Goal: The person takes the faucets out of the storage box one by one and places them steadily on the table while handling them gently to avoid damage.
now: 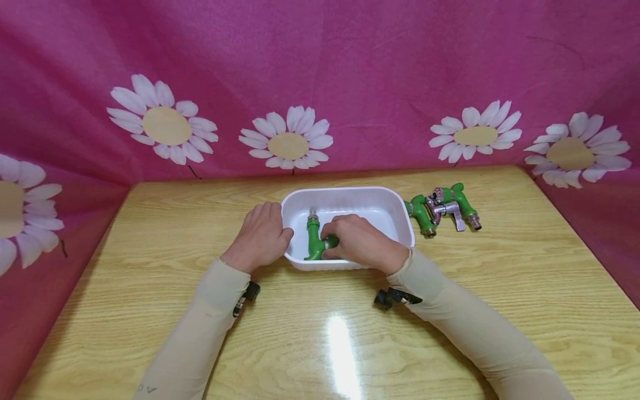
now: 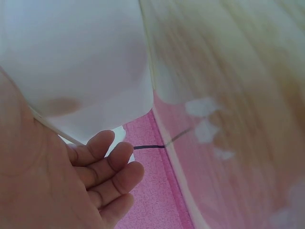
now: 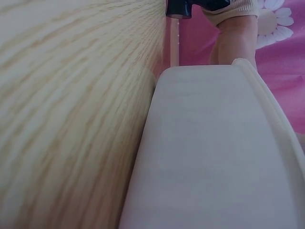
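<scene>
A white plastic basin (image 1: 350, 265) sits on the wooden table. My left hand (image 1: 262, 236) grips its left rim, with the thumb over the edge and the fingers outside. In the left wrist view the curled fingers (image 2: 126, 179) show beside the basin's wall (image 2: 95, 52). Inside the basin lies a green water tap (image 1: 313, 239) with a clear-looking nozzle end pointing away from me. My right hand (image 1: 362, 239) reaches over the near rim and holds this tap by its side. The basin's outer wall (image 3: 209, 152) fills much of the right wrist view, hiding the right fingers.
Just right of the basin, more taps lie close together: a green one (image 1: 424, 216), a metallic one with a lever (image 1: 452, 213) and another green one (image 1: 462, 200). Behind the table (image 1: 280, 333) hangs a pink cloth (image 1: 380, 72) with white daisies.
</scene>
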{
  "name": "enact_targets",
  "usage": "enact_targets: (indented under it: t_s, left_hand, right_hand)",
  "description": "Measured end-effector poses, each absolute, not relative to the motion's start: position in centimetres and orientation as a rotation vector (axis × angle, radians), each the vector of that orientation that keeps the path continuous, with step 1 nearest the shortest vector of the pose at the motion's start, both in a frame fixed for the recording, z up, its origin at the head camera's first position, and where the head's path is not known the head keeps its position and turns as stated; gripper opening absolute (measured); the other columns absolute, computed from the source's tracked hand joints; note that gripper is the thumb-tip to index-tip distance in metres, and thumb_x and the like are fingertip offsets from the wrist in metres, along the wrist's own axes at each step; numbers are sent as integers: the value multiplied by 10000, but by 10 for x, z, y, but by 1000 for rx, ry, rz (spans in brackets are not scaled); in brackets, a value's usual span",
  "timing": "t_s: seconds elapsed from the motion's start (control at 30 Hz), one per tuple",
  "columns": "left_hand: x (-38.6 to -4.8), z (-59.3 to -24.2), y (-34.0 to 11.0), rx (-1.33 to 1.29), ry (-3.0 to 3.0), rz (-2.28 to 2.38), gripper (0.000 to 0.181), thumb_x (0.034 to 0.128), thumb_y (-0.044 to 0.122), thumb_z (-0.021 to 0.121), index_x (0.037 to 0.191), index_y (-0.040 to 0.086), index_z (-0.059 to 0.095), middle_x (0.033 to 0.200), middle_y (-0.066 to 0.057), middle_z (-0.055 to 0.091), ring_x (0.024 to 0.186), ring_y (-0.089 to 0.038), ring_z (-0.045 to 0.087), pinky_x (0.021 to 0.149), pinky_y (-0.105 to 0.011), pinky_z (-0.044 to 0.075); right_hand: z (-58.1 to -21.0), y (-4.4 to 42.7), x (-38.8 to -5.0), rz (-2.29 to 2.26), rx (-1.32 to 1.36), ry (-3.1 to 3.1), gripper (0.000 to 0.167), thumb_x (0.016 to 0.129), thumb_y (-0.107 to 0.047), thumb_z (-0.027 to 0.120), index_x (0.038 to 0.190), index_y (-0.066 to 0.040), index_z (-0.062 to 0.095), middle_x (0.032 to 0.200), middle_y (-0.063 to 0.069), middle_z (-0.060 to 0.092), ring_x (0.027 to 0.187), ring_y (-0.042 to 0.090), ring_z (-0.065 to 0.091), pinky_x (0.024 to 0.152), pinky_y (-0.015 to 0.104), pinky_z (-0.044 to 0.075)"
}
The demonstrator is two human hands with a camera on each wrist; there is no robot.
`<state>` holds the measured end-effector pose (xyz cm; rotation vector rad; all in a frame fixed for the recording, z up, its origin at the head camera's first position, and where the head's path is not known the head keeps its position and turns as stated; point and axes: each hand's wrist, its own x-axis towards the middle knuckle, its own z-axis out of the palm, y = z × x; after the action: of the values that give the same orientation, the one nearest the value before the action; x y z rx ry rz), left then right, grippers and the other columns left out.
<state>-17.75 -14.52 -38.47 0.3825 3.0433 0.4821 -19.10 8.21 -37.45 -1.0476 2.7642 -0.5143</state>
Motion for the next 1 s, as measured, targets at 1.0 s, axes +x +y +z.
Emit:
enact_targets:
  t_s: [1.0]
  left_hand:
    - [-178,-384,-144,358,3035,477,505,968,277,500,1329,-72,441,1141,-166,526,1051,-297,442,948,-425,400]
  right_hand:
    - [-369,89,-198,-454,-1116,2721,178,821,-298,871,884,-188,746,770,-84,628,722,84,501,714,280,460]
